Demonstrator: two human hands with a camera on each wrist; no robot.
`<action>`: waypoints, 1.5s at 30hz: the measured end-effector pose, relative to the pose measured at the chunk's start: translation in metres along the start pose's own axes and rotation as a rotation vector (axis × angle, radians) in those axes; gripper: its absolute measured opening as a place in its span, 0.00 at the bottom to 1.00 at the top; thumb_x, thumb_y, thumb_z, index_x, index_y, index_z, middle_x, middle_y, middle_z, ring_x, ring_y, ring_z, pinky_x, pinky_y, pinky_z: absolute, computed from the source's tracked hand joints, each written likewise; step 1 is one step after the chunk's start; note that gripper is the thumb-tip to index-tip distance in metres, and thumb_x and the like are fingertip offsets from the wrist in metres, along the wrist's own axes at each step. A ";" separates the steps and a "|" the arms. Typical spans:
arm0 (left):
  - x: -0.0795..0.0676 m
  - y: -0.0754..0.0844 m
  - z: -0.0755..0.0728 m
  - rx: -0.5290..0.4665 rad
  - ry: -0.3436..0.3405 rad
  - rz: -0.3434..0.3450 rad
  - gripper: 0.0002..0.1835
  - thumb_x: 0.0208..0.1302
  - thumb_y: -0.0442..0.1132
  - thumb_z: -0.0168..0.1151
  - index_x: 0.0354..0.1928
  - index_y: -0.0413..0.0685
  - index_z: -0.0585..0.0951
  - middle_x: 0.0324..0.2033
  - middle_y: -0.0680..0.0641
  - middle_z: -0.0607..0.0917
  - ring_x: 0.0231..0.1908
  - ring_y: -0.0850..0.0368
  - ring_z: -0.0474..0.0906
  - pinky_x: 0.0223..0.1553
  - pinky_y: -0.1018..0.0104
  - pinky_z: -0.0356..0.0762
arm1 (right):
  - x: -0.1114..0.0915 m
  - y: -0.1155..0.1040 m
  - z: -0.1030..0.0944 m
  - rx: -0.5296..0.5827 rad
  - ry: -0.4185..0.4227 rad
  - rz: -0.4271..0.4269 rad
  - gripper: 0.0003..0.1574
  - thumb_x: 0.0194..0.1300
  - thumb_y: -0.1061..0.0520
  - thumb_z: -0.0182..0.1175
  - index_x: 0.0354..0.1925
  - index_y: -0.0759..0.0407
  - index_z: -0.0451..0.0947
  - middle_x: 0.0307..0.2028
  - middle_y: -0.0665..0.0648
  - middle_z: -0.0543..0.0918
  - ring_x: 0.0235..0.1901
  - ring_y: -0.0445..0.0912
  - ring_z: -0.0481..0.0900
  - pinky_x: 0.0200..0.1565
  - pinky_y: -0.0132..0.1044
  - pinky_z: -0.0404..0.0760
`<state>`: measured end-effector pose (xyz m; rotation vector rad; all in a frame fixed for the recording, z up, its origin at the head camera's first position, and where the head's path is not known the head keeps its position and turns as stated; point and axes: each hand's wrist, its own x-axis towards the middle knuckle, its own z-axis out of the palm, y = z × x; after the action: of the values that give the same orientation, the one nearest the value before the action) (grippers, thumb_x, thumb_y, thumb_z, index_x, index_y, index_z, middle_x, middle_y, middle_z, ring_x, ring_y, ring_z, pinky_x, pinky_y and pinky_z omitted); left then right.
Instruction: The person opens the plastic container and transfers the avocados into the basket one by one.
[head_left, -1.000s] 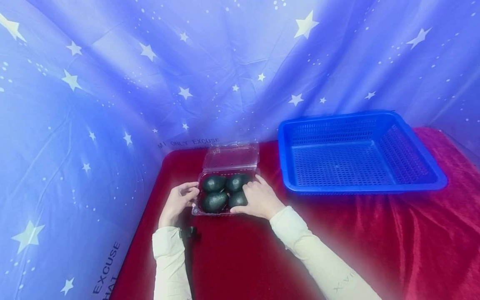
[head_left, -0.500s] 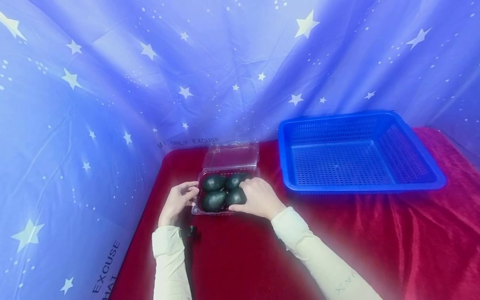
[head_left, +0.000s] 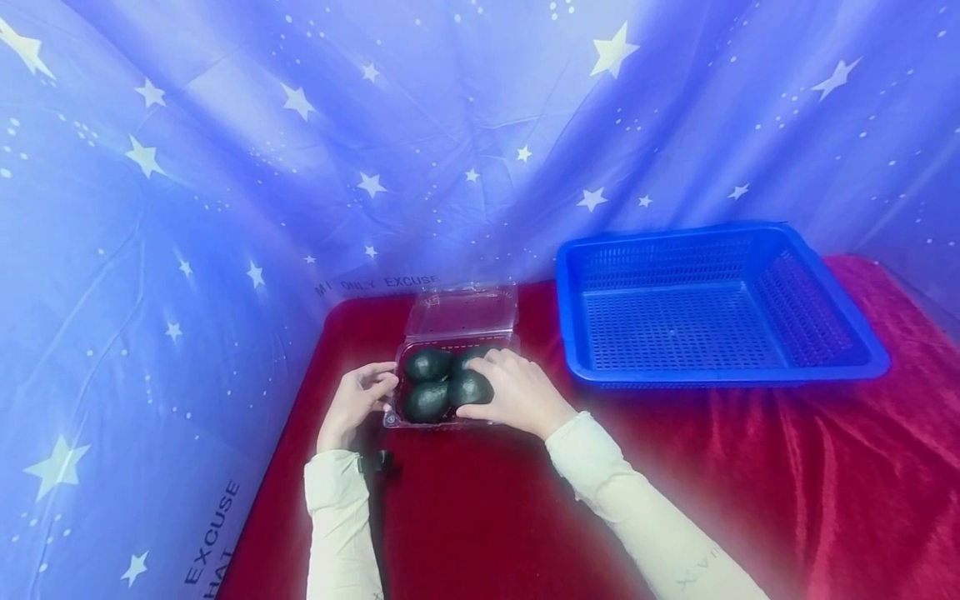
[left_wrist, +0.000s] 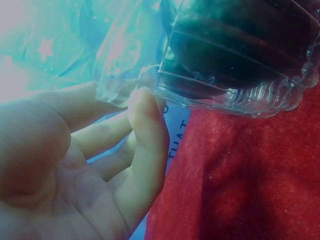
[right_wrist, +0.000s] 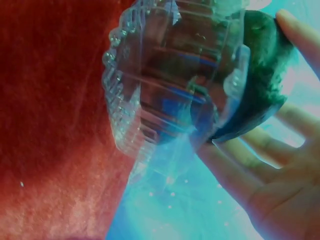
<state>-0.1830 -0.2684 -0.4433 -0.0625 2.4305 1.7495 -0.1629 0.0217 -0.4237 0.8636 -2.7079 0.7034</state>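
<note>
- Starry blue cloth (head_left: 480,100) hangs behind a red tabletop (head_left: 480,517)
- Left hand (head_left: 353,408): thumb-and-finger grip on the left edge of the clear box (left_wrist: 240,102); light, steady pressure should stop it sliding
- Right hand (head_left: 521,396): grip holding the near-right avocado (head_left: 471,388), partly above the box wall
- Best raised straight up, clear of the other three avocados (head_left: 426,402), with a soft, even squeeze

The back and left side are enclosed by blue fabric (head_left: 457,108), draped in soft folds and printed with pale stars (head_left: 614,52). Dark lettering (head_left: 213,533), with "EXCUSE" legible, is borne low on the left. A red velvety cloth (head_left: 465,517) is spread below, rumpled toward the right. In the left wrist view, the fabric is brightly washed out, so its folds can hardly be made out.
</note>
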 end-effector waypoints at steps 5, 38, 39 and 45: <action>0.000 0.000 0.000 -0.002 -0.003 -0.001 0.22 0.68 0.33 0.62 0.62 0.32 0.75 0.38 0.47 0.85 0.30 0.63 0.79 0.29 0.71 0.81 | -0.001 0.000 -0.008 -0.003 0.011 -0.005 0.37 0.51 0.31 0.72 0.53 0.49 0.81 0.45 0.53 0.82 0.45 0.48 0.80 0.44 0.44 0.85; -0.003 0.003 -0.001 -0.019 -0.017 -0.005 0.23 0.68 0.32 0.61 0.62 0.30 0.74 0.39 0.44 0.84 0.30 0.64 0.78 0.29 0.72 0.81 | -0.018 0.020 -0.053 0.080 0.073 0.140 0.44 0.53 0.34 0.72 0.58 0.58 0.75 0.50 0.57 0.82 0.52 0.53 0.78 0.55 0.49 0.80; -0.003 0.003 -0.001 -0.018 -0.017 -0.005 0.23 0.68 0.32 0.61 0.63 0.30 0.74 0.38 0.45 0.84 0.30 0.64 0.78 0.29 0.72 0.81 | -0.018 0.022 -0.054 0.083 0.075 0.145 0.43 0.53 0.34 0.72 0.58 0.58 0.75 0.50 0.57 0.82 0.51 0.53 0.78 0.55 0.49 0.80; -0.003 0.003 0.000 -0.028 -0.018 -0.009 0.23 0.68 0.32 0.62 0.63 0.30 0.73 0.37 0.48 0.84 0.29 0.64 0.78 0.29 0.72 0.81 | -0.022 0.030 -0.064 0.083 0.115 0.148 0.42 0.53 0.35 0.73 0.57 0.58 0.77 0.51 0.57 0.82 0.53 0.54 0.78 0.56 0.51 0.79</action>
<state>-0.1801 -0.2677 -0.4399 -0.0605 2.3892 1.7724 -0.1593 0.0859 -0.3872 0.6236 -2.6757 0.8727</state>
